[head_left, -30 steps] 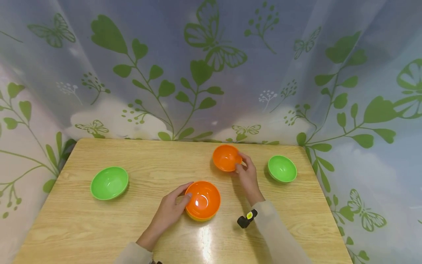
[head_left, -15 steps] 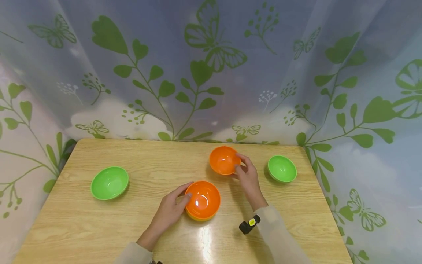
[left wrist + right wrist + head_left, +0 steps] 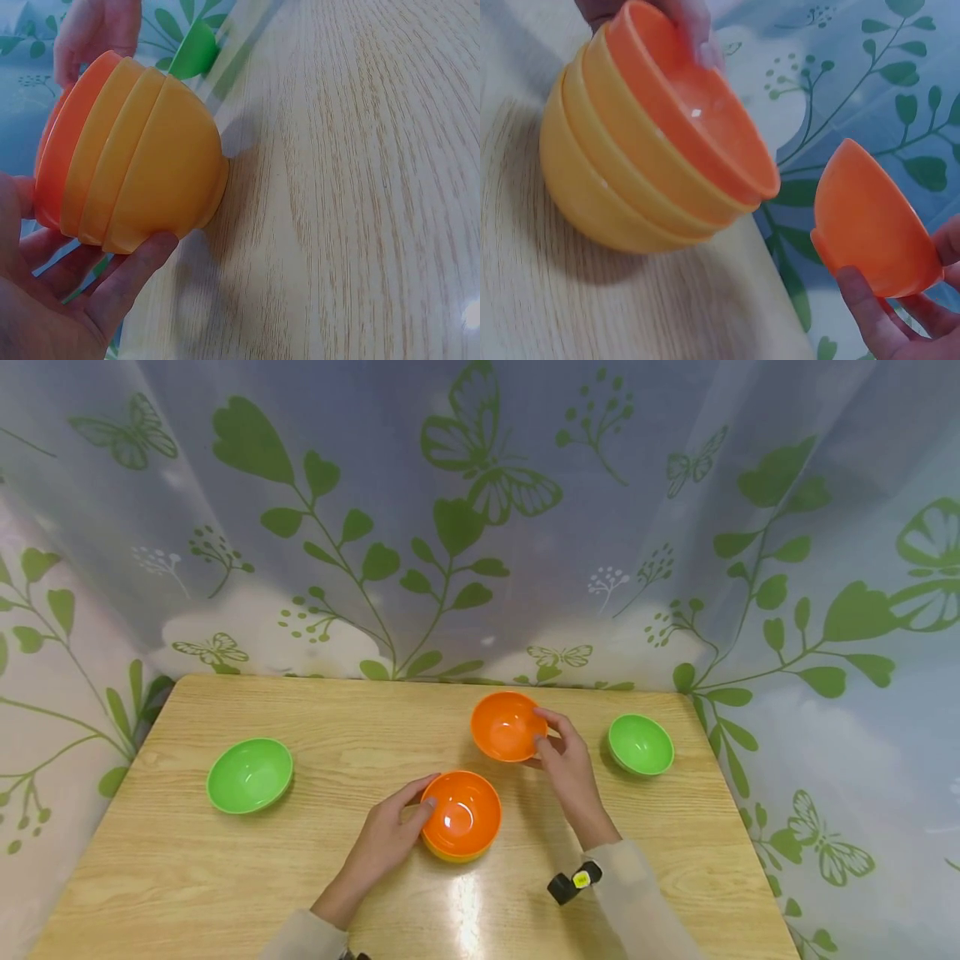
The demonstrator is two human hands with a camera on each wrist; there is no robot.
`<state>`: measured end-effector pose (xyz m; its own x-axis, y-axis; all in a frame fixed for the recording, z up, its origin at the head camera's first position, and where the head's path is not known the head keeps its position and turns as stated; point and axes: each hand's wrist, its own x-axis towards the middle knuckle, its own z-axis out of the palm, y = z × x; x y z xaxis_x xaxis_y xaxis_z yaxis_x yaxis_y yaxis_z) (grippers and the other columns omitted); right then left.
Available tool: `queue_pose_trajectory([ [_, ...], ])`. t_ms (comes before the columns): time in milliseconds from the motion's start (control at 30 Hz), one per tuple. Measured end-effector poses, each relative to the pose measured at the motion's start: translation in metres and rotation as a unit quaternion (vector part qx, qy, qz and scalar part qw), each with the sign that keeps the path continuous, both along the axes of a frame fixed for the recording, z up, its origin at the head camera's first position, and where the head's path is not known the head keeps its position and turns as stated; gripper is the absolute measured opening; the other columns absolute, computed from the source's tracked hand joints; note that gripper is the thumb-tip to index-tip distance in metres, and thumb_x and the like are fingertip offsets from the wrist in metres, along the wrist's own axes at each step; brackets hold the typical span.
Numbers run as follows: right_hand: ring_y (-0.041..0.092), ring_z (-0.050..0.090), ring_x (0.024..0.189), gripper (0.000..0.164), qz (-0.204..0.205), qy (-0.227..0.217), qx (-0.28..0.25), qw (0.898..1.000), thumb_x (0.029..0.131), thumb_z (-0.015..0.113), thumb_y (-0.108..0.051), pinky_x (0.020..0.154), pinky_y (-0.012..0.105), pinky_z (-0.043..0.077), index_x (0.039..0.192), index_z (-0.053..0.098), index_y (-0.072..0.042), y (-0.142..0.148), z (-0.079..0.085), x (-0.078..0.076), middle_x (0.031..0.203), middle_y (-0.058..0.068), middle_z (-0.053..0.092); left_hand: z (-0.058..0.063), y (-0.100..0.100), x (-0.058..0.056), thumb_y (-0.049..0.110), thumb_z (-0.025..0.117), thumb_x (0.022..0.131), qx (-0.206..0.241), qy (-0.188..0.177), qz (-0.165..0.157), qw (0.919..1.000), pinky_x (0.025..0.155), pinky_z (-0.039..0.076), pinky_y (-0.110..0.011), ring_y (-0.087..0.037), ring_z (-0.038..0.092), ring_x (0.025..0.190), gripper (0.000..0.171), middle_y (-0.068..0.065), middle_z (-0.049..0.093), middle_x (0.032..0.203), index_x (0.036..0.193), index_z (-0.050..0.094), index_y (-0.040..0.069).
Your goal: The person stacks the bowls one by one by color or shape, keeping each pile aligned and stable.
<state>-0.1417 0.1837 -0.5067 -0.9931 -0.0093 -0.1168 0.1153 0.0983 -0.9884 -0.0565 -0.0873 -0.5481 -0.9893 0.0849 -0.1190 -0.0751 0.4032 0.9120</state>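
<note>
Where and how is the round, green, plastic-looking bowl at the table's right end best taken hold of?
The green bowl is probably best pinched at the right of its rim, thumb inside and fingers outside, coming from the right. It stands mouth up, its wall flaring outward, leaving the edge exposed. On its left, the right hand holds a glossy, round orange bowl.

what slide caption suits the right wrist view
Right hand holds an orange bowl; left hand grips a stack of nested bowls.

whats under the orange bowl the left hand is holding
Under that orange bowl sit three nested yellow bowls, their rims and outer sides showing; the lowest appears to rest on the wooden table. Their insides and the spot beneath are covered.
</note>
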Motion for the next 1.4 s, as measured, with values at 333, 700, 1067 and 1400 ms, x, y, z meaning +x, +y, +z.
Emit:
queue_pose_trajectory([
  [333, 0.030, 0.068, 0.121, 0.044, 0.029, 0.023, 0.006, 0.999, 0.110, 0.054, -0.004, 0.089, 0.040, 0.069, 0.152, 0.059, -0.013, -0.003, 0.016, 0.012, 0.162, 0.006, 0.050, -0.001, 0.000, 0.000, 0.027, 0.064, 0.111, 0.003, 0.002, -0.002, 1.0000, 0.120, 0.049, -0.063, -0.031, 0.065, 0.138, 0.040, -0.003, 0.075, 0.138, 0.151, 0.066, 0.024],
  [700, 0.029, 0.068, 0.124, 0.044, 0.081, 0.031, 0.034, 0.996, 0.111, 0.055, -0.008, 0.091, 0.033, 0.068, 0.153, 0.059, -0.018, 0.000, 0.028, 0.025, 0.162, 0.005, 0.051, -0.002, -0.001, 0.000, 0.027, 0.063, 0.111, 0.001, 0.002, -0.001, 1.0000, 0.122, 0.046, -0.064, -0.031, 0.064, 0.139, 0.040, -0.003, 0.074, 0.140, 0.151, 0.066, 0.024],
  [1067, 0.030, 0.070, 0.118, 0.041, 0.133, 0.049, 0.032, 0.989, 0.112, 0.057, -0.008, 0.087, 0.032, 0.068, 0.152, 0.060, -0.011, 0.002, 0.032, 0.033, 0.159, 0.014, 0.056, -0.002, 0.000, -0.001, 0.029, 0.063, 0.112, 0.004, 0.005, -0.003, 1.0000, 0.122, 0.046, -0.063, -0.031, 0.064, 0.139, 0.039, -0.003, 0.074, 0.140, 0.151, 0.066, 0.024],
  [1400, 0.029, 0.070, 0.115, 0.038, 0.185, 0.042, 0.044, 0.981, 0.113, 0.057, -0.012, 0.085, 0.030, 0.068, 0.150, 0.062, -0.009, -0.002, 0.033, 0.041, 0.158, 0.019, 0.056, -0.002, 0.000, 0.000, 0.025, 0.064, 0.111, 0.005, 0.003, -0.002, 1.0000, 0.124, 0.044, -0.065, -0.035, 0.063, 0.141, 0.041, -0.007, 0.073, 0.142, 0.152, 0.065, 0.018],
])
